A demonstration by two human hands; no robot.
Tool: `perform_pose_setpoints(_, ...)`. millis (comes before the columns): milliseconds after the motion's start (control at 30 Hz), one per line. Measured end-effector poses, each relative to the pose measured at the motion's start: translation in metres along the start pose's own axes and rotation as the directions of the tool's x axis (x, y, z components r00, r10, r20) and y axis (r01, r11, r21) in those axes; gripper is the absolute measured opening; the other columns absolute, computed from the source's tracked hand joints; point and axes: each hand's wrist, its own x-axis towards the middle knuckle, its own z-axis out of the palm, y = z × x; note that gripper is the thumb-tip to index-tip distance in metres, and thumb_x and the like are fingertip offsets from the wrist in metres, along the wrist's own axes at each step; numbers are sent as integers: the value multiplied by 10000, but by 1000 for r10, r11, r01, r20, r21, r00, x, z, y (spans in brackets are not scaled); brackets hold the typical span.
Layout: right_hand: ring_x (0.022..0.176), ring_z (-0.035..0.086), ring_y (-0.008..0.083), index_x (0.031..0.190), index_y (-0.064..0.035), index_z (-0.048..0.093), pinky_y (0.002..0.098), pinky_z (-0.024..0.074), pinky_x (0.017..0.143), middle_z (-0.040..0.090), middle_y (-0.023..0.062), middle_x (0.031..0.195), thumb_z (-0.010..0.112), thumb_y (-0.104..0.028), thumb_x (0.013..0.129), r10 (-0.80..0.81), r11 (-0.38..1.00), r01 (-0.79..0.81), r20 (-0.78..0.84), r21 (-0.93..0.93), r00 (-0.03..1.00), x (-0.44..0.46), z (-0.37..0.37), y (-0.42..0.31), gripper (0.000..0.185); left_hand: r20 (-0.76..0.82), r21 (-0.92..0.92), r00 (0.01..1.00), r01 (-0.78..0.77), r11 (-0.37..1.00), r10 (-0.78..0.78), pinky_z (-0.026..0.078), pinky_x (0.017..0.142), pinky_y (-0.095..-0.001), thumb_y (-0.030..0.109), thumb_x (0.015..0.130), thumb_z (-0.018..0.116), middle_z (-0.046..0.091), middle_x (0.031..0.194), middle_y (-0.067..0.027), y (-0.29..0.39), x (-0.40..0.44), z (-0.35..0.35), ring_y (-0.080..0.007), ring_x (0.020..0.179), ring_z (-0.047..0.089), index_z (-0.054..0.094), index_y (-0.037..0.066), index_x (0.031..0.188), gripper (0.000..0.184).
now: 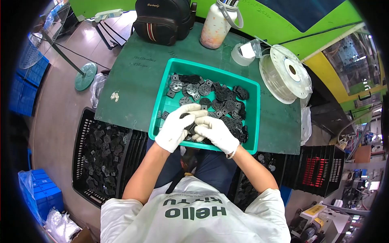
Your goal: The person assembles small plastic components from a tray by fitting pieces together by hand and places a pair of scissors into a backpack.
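Both my hands wear white gloves and meet over the near side of a teal plastic tray [255,117]. My left hand [177,126] curls round a small black plastic part [190,128], mostly hidden by the fingers. From the other side, the fingers of my right hand [214,131] close on the same part. Many similar black parts [227,99], flat with round ends, lie heaped in the tray, thickest toward its right side. Bare teal floor shows at the tray's left.
The green table [133,89] carries a black backpack [162,22], a white bottle [216,26], a tape roll [242,56] and a clear spool [285,73]. A black crate [101,158] full of black parts stands at lower left. Another crate [318,170] is at right.
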Motion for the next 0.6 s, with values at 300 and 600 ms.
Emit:
perform_pose_setpoints(300,955,531,288,1070,-72,537,380,447,792,564,97,1050,631,-70,710,-680,-163,212,265,-964,683,79,-72,-29,372,-493,-327,868,-251,911,62,500,784,-416,196,908,542,554,997,-128,1,5,-1,-243,879,561,499,15,1119,281)
perform_pose_setpoints(600,785,608,260,1009,-59,604,359,481,729,622,144,852,649,-201,786,-642,38,199,129,-979,755,77,-72,-30,267,-478,-376,878,-215,901,9,500,703,-359,255,928,517,580,975,-130,2,10,-5,-224,818,574,515,19,1084,283)
